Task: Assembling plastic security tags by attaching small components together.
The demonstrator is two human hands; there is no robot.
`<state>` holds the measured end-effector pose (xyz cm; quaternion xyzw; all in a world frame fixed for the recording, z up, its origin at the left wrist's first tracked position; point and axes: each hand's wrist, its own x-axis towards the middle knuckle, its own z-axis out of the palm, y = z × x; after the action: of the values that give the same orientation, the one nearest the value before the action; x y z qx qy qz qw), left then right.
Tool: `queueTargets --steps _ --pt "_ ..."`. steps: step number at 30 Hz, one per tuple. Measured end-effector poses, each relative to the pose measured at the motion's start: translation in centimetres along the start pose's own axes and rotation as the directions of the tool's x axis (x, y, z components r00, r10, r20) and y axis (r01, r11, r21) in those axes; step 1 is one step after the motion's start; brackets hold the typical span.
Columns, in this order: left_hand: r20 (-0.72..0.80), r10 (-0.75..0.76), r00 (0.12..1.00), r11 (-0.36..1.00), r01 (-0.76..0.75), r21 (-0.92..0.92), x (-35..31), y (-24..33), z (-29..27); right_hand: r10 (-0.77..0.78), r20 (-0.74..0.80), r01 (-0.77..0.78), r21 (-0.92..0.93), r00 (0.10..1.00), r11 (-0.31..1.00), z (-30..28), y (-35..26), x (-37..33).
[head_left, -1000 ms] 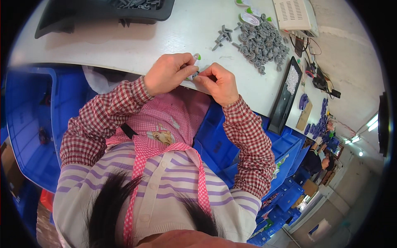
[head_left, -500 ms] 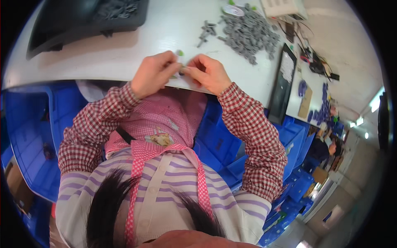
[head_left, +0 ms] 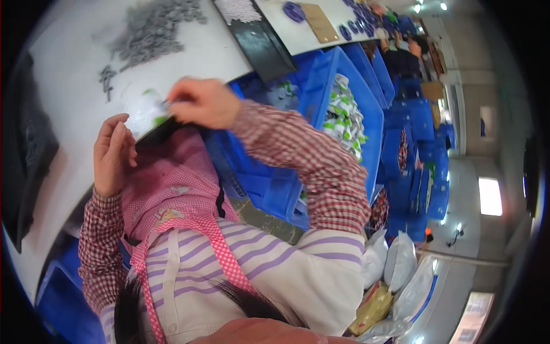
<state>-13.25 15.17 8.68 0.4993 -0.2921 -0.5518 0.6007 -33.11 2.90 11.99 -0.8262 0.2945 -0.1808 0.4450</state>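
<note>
My right hand (head_left: 201,102) pinches a small clear packet with green and white contents (head_left: 148,112) over the edge of the white table (head_left: 74,109). My left hand (head_left: 112,155) rests beside the packet at the table's edge, fingers loosely together, palm toward the packet, holding nothing that I can see. A pile of small grey plastic parts (head_left: 152,26) lies farther back on the table. One grey part (head_left: 107,76) lies apart from the pile.
A blue crate (head_left: 366,114) to my right holds several green and white packets. More blue crates stand beyond it and under the table. A black tray (head_left: 260,40) leans at the table's edge. A dark tray (head_left: 34,149) sits at left. White bags (head_left: 395,261) lie on the floor.
The view has swung sharply toward the right. My hands, joined together earlier, have separated; the right hand now holds the packet alone, carried toward the right.
</note>
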Motion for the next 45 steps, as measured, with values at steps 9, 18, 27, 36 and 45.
queueTargets --steps 9,18,27,36,45 --pt "0.006 0.002 1.000 0.981 -0.003 0.192 2.4 -0.2 -2.3 0.285 -0.802 -0.658 -0.170 0.525 0.734 -25.0 7.1 -25.4" --pt "0.251 0.578 0.777 0.072 -0.355 0.932 14.4 10.0 -7.6 0.188 -0.571 -0.548 -0.562 0.799 0.620 -25.5 7.6 -13.6" --pt "-0.064 0.241 0.968 -0.137 0.099 0.986 30.7 5.0 -12.3 -0.124 0.098 0.157 -0.636 0.988 0.756 2.7 2.9 14.2" --pt "-0.098 0.160 0.982 0.079 0.087 0.993 23.5 12.2 -9.2 0.046 0.168 0.100 -0.760 0.985 0.643 6.5 0.7 16.3" --pt "-0.217 0.303 0.928 0.927 -0.234 0.295 4.1 4.8 -3.0 0.197 0.450 -0.473 0.661 0.871 0.583 3.1 -1.8 6.2"
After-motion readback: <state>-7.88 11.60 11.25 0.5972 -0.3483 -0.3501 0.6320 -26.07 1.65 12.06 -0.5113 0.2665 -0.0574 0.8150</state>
